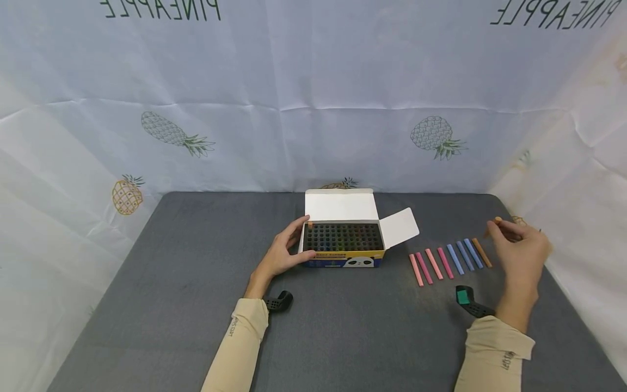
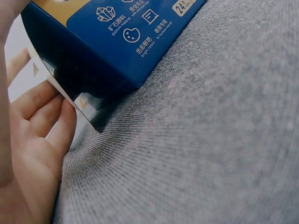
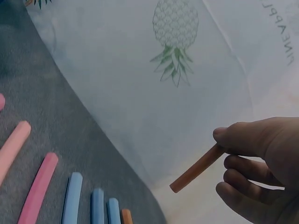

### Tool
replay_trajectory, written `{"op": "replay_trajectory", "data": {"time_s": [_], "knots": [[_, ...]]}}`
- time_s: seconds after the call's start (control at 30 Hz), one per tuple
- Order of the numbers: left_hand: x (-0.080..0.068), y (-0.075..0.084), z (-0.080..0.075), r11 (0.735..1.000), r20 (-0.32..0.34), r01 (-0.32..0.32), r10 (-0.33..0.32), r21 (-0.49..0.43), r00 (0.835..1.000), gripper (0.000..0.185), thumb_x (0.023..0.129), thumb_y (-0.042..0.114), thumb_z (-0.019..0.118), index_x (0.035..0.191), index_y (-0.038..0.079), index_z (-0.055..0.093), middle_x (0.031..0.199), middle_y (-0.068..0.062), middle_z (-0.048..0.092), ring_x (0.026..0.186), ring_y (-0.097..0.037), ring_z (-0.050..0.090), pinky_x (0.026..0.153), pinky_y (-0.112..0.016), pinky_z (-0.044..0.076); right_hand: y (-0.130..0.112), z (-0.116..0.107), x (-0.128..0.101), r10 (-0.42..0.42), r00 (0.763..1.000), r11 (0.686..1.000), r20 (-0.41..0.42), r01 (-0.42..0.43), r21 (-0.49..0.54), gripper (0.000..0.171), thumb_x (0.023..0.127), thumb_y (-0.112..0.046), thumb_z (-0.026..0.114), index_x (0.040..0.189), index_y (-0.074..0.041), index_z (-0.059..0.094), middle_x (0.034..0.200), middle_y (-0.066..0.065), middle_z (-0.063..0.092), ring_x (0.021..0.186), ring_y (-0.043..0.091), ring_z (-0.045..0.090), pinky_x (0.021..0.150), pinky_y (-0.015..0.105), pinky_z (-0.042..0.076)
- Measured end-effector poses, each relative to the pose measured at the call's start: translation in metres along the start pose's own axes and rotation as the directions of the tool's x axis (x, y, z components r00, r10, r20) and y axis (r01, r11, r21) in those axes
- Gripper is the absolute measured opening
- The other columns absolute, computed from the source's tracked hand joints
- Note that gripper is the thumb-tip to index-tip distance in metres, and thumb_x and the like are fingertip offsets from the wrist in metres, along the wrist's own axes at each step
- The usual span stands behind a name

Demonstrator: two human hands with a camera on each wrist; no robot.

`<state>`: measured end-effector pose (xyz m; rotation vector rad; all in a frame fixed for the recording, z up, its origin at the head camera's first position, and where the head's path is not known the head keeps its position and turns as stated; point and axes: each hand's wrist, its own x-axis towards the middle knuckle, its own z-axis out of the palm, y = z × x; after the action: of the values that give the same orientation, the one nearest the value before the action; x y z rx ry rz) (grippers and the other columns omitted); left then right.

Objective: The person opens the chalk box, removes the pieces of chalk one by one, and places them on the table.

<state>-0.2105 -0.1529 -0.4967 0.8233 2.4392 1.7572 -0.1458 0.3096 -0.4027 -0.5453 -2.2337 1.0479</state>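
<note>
A chalk box [image 1: 344, 254] stands with its lid up, filled with dark-looking sticks in rows and one orange end at its back left corner. My left hand [image 1: 284, 247] grips the box's left end, thumb at the front and fingers toward the back. In the left wrist view, fingers [image 2: 39, 109] lie against the white side flap of the blue box [image 2: 107, 46]. My right hand [image 1: 521, 250] pinches an orange-brown chalk stick [image 3: 196, 169] by one end, raised above the table's right side. Beside it lies a row of pink, blue and brown chalk sticks [image 1: 433, 264].
The box's right flap [image 1: 399, 227] sticks out toward the chalk row. A grey table [image 1: 196, 305] lies beneath everything. White cloth with pineapple prints [image 1: 294, 147] hangs behind the table and along both sides.
</note>
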Motion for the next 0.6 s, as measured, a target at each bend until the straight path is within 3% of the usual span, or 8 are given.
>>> {"op": "replay_trajectory", "data": {"time_s": [0.27, 0.5, 0.57, 0.6], "knots": [[0.000, -0.001, 0.000, 1.000, 0.003, 0.002, -0.002, -0.006, 1.000, 0.083, 0.090, 0.043, 0.078, 0.160, 0.030, 0.034, 0.165, -0.009, 0.036, 0.150, -0.034, 0.040, 0.121, -0.057, 0.038, 0.026, -0.009, 0.001, 0.154, 0.987, 0.983, 0.037, -0.149, -0.107, 0.040, 0.098, -0.029, 0.066, 0.126, -0.001, 0.072, 0.063, -0.048, 0.036, 0.063, -0.023, 0.038, 0.055, 0.001, 0.034], [0.000, -0.002, 0.000, 1.000, 0.003, 0.005, -0.005, -0.010, 1.000, 0.082, 0.091, 0.025, 0.078, 0.160, 0.028, 0.034, 0.165, -0.009, 0.037, 0.150, -0.034, 0.040, 0.121, -0.057, 0.037, 0.040, -0.022, 0.000, 0.323, 0.944, 0.934, 0.070, -0.306, -0.185, 0.048, 0.099, -0.036, 0.062, 0.135, -0.005, 0.067, 0.058, -0.045, 0.033, 0.072, -0.018, 0.035, 0.063, 0.014, 0.035], [0.000, -0.002, 0.000, 1.000, 0.002, 0.005, -0.005, -0.006, 1.000, 0.082, 0.091, 0.028, 0.078, 0.160, 0.028, 0.035, 0.164, -0.010, 0.037, 0.149, -0.034, 0.041, 0.121, -0.058, 0.037, 0.044, -0.025, 0.000, 0.354, 0.931, 0.921, 0.089, -0.330, -0.209, 0.050, 0.098, -0.038, 0.062, 0.136, -0.005, 0.066, 0.057, -0.044, 0.032, 0.074, -0.016, 0.034, 0.064, 0.018, 0.036], [0.000, -0.002, -0.001, 1.000, 0.001, 0.007, -0.007, -0.005, 1.000, 0.082, 0.091, 0.030, 0.078, 0.160, 0.028, 0.035, 0.164, -0.009, 0.038, 0.149, -0.034, 0.042, 0.121, -0.058, 0.038, 0.046, -0.027, 0.000, 0.368, 0.924, 0.915, 0.099, -0.341, -0.217, 0.051, 0.098, -0.038, 0.062, 0.136, -0.004, 0.065, 0.061, -0.039, 0.043, 0.080, -0.011, 0.042, 0.069, 0.023, 0.041]]}}
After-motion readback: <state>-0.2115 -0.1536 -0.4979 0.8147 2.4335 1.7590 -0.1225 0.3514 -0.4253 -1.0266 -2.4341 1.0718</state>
